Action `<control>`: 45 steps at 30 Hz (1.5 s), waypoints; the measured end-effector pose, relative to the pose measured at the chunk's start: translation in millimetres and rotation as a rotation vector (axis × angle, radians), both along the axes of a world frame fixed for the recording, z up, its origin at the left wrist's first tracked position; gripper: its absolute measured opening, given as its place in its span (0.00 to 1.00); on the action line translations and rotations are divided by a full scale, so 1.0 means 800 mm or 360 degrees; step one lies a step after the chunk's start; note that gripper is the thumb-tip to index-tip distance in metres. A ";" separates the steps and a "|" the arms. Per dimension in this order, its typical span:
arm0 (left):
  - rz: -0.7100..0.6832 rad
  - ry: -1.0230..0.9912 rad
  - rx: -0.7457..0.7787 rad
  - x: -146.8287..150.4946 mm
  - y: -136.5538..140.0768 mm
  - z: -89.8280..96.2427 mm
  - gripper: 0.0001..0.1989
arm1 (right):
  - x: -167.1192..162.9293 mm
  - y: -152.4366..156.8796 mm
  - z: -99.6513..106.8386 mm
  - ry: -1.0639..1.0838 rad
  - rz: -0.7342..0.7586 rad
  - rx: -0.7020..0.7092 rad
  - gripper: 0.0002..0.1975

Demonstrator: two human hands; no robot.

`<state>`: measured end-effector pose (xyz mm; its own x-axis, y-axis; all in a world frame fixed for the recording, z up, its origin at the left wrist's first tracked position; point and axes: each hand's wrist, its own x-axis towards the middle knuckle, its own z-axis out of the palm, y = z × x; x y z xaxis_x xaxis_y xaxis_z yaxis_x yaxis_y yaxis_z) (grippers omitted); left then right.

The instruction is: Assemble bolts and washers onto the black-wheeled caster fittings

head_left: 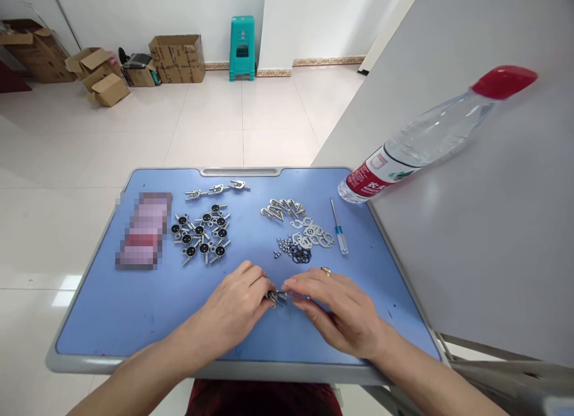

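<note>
My left hand [244, 296] is closed on a small metal fitting [271, 295] with a dark round face and thin prongs, held just above the table's near part. My right hand [336, 308] pinches the clear handle of a screwdriver [296, 294], whose thin shaft points left at the fitting. Whether its tip sits in a screw is too small to tell. Beyond my left hand lie several similar metal fittings with black round discs [200, 231]. Ahead of my right hand are small screws [284, 246], black rubber rings [302, 254], flat metal gaskets [314, 234] and shiny teardrop-shaped metal pieces [282, 209].
Three metal fittings [216, 189] form a row near the far edge of the blue table [147, 320]. A second screwdriver [339, 228] lies right, near a large water bottle [390, 159]. A pixelated phone-shaped object [146, 231] lies left. A teal stool [242, 45] and cardboard boxes [177, 58] stand beyond.
</note>
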<state>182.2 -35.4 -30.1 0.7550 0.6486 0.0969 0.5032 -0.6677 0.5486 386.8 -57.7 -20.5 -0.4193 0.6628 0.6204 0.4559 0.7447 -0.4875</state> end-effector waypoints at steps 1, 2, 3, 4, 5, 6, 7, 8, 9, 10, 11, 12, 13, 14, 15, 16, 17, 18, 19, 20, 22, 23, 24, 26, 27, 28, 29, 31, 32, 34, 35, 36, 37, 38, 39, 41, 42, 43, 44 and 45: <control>-0.0002 -0.0013 0.0003 0.000 0.000 0.000 0.03 | -0.001 0.000 -0.001 0.0018 -0.0028 -0.0003 0.10; -0.0003 -0.0022 0.0002 0.000 0.000 0.000 0.02 | -0.002 0.000 -0.001 0.0032 -0.0054 -0.0007 0.09; 0.0000 -0.0027 0.0002 0.000 0.000 0.000 0.02 | -0.002 0.000 -0.002 0.0044 -0.0065 -0.0014 0.08; -0.0001 -0.0022 0.0000 0.000 0.000 0.000 0.02 | -0.002 0.000 -0.002 0.0048 -0.0058 -0.0030 0.08; 0.0000 -0.0011 0.0001 0.000 0.000 0.000 0.02 | -0.002 0.001 -0.002 0.0052 -0.0032 -0.0046 0.09; -0.0001 0.0000 0.0007 0.000 0.000 0.000 0.03 | -0.002 0.001 -0.001 0.0062 0.0009 -0.0064 0.10; 0.0000 0.0009 0.0015 0.000 0.000 0.001 0.03 | -0.002 0.001 -0.001 0.0079 0.0051 -0.0077 0.11; -0.0002 0.0010 0.0026 0.000 -0.001 0.001 0.04 | -0.002 0.001 -0.001 0.0092 0.0082 -0.0081 0.11; -0.0002 0.0004 0.0035 0.000 -0.001 0.000 0.04 | -0.003 0.001 -0.002 0.0097 0.0083 -0.0076 0.11; -0.0001 -0.0009 0.0040 0.000 0.000 0.000 0.04 | -0.003 0.001 -0.002 0.0089 0.0057 -0.0070 0.09; 0.0000 -0.0026 0.0041 0.000 0.000 -0.001 0.03 | -0.003 0.001 -0.003 0.0074 0.0006 -0.0065 0.07; 0.0001 -0.0041 0.0041 0.000 0.000 -0.002 0.03 | -0.004 0.001 -0.004 0.0058 -0.0057 -0.0065 0.05; 0.0000 -0.0051 0.0041 0.000 0.000 -0.003 0.02 | -0.004 0.001 -0.004 0.0048 -0.0111 -0.0066 0.03; 0.0000 -0.0054 0.0043 0.000 0.000 -0.004 0.03 | -0.005 0.001 -0.005 0.0051 -0.0142 -0.0072 0.04; 0.0002 -0.0049 0.0044 0.000 0.000 -0.004 0.03 | -0.006 0.001 -0.006 0.0066 -0.0148 -0.0082 0.05; 0.0004 -0.0044 0.0049 0.001 0.000 -0.005 0.03 | -0.007 0.001 -0.007 0.0088 -0.0134 -0.0100 0.06; 0.0007 -0.0038 0.0050 0.001 0.000 -0.005 0.04 | -0.008 0.001 -0.008 0.0114 -0.0114 -0.0119 0.06; 0.0010 -0.0033 0.0047 0.001 0.000 -0.005 0.04 | -0.009 0.001 -0.009 0.0137 -0.0095 -0.0126 0.05; 0.0014 -0.0030 0.0044 0.001 0.000 -0.005 0.04 | -0.009 0.001 -0.010 0.0152 -0.0083 -0.0116 0.04; 0.0018 -0.0026 0.0044 0.001 0.000 -0.005 0.04 | -0.010 0.002 -0.010 0.0154 -0.0078 -0.0084 0.04; 0.0027 -0.0012 0.0050 0.001 0.000 -0.004 0.04 | -0.010 0.003 -0.011 0.0127 -0.0064 0.0023 0.08; 0.0028 -0.0003 0.0054 0.001 0.000 -0.003 0.03 | -0.009 0.003 -0.010 0.0101 -0.0054 0.0063 0.10; 0.0027 0.0001 0.0057 0.001 0.000 -0.002 0.03 | -0.007 0.003 -0.009 0.0073 -0.0037 0.0081 0.12; 0.0021 0.0001 0.0045 0.001 0.001 -0.001 0.03 | -0.003 0.004 -0.004 0.0017 0.0018 0.0047 0.15; 0.0018 -0.0005 0.0041 0.001 0.001 -0.001 0.03 | -0.001 0.003 -0.001 -0.0009 0.0048 0.0008 0.16; 0.0014 -0.0012 0.0040 0.001 0.001 -0.001 0.03 | 0.001 0.003 0.001 -0.0027 0.0072 -0.0030 0.17; 0.0012 -0.0016 0.0046 0.001 0.001 -0.001 0.03 | 0.002 0.003 0.003 -0.0034 0.0088 -0.0055 0.17; 0.0014 -0.0017 0.0074 0.001 0.001 -0.001 0.03 | 0.003 0.002 0.005 -0.0033 0.0082 -0.0060 0.16; 0.0015 -0.0017 0.0089 0.001 0.001 -0.001 0.03 | 0.002 0.001 0.005 -0.0031 0.0059 -0.0034 0.14; 0.0017 -0.0021 0.0102 0.001 0.000 -0.002 0.04 | 0.001 0.000 0.002 -0.0028 -0.0013 0.0022 0.08; 0.0017 -0.0028 0.0104 0.001 0.000 -0.003 0.04 | 0.000 0.000 0.001 -0.0016 -0.0047 0.0039 0.06; 0.0016 -0.0034 0.0102 0.001 0.000 -0.003 0.03 | -0.001 0.000 0.000 0.0010 -0.0071 0.0043 0.05; 0.0015 -0.0041 0.0102 0.001 0.000 -0.004 0.03 | -0.002 0.000 0.000 0.0049 -0.0088 0.0034 0.05; 0.0017 -0.0048 0.0108 0.001 0.000 -0.005 0.02 | -0.002 0.000 0.000 0.0093 -0.0102 0.0013 0.05; 0.0019 -0.0052 0.0120 0.001 0.000 -0.006 0.01 | -0.001 0.000 0.001 0.0140 -0.0115 -0.0010 0.05; 0.0021 -0.0053 0.0155 0.002 -0.001 -0.007 0.02 | 0.000 0.000 0.004 0.0217 -0.0160 -0.0051 0.04; 0.0021 -0.0053 0.0176 0.002 -0.001 -0.008 0.02 | 0.001 0.000 0.005 0.0240 -0.0185 -0.0064 0.04; 0.0022 -0.0051 0.0198 0.003 -0.001 -0.008 0.03 | 0.001 0.000 0.006 0.0251 -0.0207 -0.0070 0.03; 0.0023 -0.0047 0.0216 0.003 -0.001 -0.008 0.03 | 0.002 0.000 0.006 0.0250 -0.0222 -0.0068 0.03; 0.0026 -0.0045 0.0230 0.003 -0.002 -0.009 0.03 | 0.002 0.000 0.006 0.0240 -0.0234 -0.0062 0.02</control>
<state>184.4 -36.6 -36.9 0.7401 0.6385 0.2111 0.5004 -0.7326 0.4615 388.5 -57.5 -15.7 -0.2207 0.7348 0.6413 0.4779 0.6547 -0.5857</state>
